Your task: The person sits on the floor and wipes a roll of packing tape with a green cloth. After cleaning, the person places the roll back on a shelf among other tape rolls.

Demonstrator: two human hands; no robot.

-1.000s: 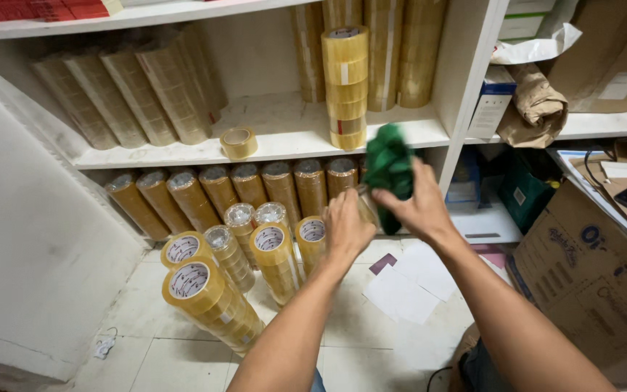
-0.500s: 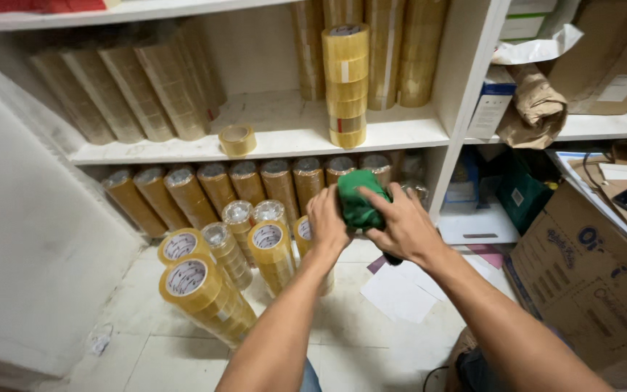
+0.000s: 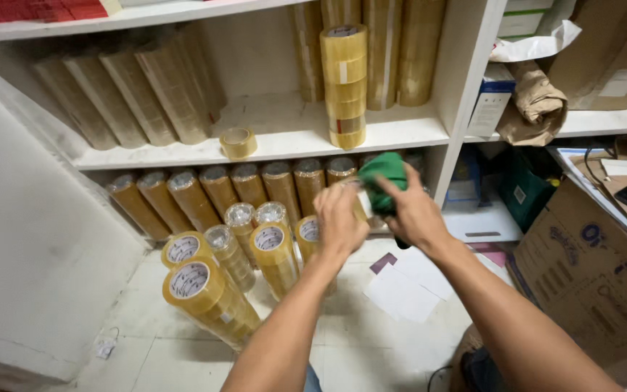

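Note:
My right hand grips a bunched green cloth and presses it against a tan tape roll that my left hand holds from the left side. Both hands are raised in front of the lower shelf, just above several sleeves of brown packing tape leaning on the floor. Most of the held roll is hidden behind my fingers and the cloth.
White shelving carries a stack of tape rolls, one loose roll and more sleeves. Cardboard boxes stand at the right. White papers lie on the tiled floor. A white wall panel is at the left.
The green cloth dropped from shelf height to in front of the lower shelf half a second ago, then rose slightly; both hands stay closed together around the roll.

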